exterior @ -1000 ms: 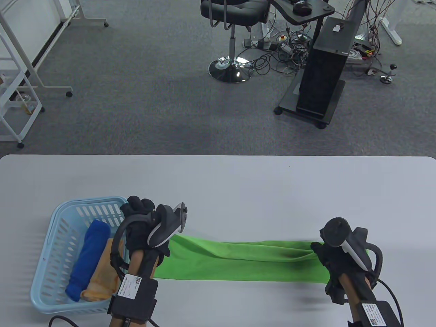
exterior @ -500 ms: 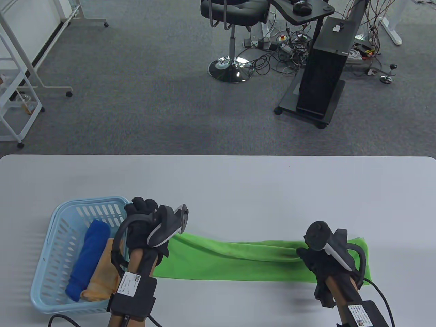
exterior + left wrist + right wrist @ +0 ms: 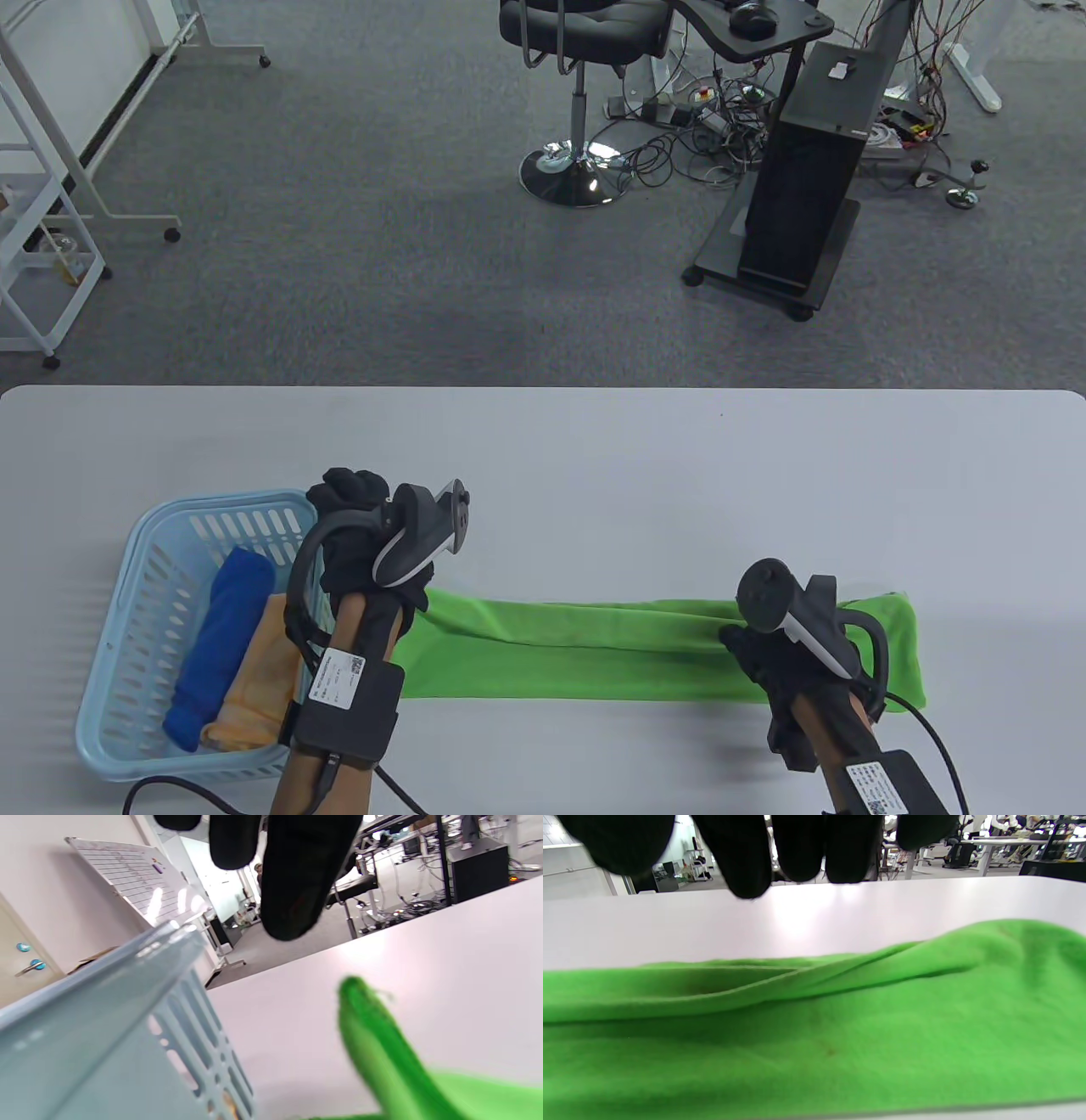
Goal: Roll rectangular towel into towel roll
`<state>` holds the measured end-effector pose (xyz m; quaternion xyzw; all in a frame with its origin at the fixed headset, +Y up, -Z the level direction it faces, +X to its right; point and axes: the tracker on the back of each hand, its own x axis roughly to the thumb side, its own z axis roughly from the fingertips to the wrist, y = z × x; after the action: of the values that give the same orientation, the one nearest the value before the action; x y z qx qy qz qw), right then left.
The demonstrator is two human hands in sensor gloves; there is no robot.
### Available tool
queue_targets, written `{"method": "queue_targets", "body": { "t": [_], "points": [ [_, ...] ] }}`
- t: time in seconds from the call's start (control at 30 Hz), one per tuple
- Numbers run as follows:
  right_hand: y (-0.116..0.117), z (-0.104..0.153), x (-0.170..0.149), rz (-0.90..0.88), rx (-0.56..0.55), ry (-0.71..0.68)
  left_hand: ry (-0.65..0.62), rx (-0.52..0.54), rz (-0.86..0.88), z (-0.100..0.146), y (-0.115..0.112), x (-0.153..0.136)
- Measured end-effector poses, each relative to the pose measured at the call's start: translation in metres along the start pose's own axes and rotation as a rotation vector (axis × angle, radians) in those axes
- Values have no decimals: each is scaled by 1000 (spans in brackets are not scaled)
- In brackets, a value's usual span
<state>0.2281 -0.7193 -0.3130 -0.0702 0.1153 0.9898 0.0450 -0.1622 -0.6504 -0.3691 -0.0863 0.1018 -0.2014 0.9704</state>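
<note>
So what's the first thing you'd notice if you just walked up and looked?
The bright green towel, lying in a long folded strip across the near side of the white table. Next, the two black-gloved hands above its ends, the left hand and right hand, and a blue basket at the left with rolled towels inside.

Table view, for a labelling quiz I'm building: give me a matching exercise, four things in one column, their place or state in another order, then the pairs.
1. green towel
2. blue towel roll
3. left hand
4. right hand

A. inside the basket
B. above the towel's right part
C. spread lengthwise on the table
D. beside the basket's right rim

Pairs: 1-C, 2-A, 3-D, 4-B
</note>
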Motion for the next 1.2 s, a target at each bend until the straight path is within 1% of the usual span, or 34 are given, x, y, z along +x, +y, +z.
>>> {"method": "queue_targets", "body": {
  "t": [0.1,0.17,0.27,0.33,0.43,0.53,0.6,0.7,0.77,0.83,0.93,1.03,1.1,1.2],
  "points": [
    [-1,-1,-2,-7,-3,-1,47,24,0,1,6,-6],
    [-1,-3,-3,-30,-4,-2,66,32,-1,6,14,-5],
    [-2,-4,2,-48,9,-13,5,154,43,29,27,9],
    [-2,-4,7,-40,14,-24,-42,176,107,43,27,23],
    [0,-3,16,-25,21,-41,-116,138,194,60,17,47],
    [2,-2,26,-19,31,-56,-161,59,264,75,1,70],
    [3,-1,28,-5,28,-59,-158,27,275,78,-10,78],
    [4,-1,28,-2,21,-64,-148,-21,339,85,-32,86],
    [6,-3,30,-4,20,-64,-184,-58,402,96,-47,95],
    [11,-8,36,-19,32,-66,-216,-41,438,106,-55,108],
    [18,-17,51,-13,37,-80,-237,-58,469,120,-57,134],
    [26,-26,65,14,35,-94,-270,-50,473,125,-53,159],
    [32,-33,73,12,47,-97,-290,-32,420,126,-51,175],
    [39,-43,81,-6,62,-103,-322,6,356,124,-51,191]
  ]
}}
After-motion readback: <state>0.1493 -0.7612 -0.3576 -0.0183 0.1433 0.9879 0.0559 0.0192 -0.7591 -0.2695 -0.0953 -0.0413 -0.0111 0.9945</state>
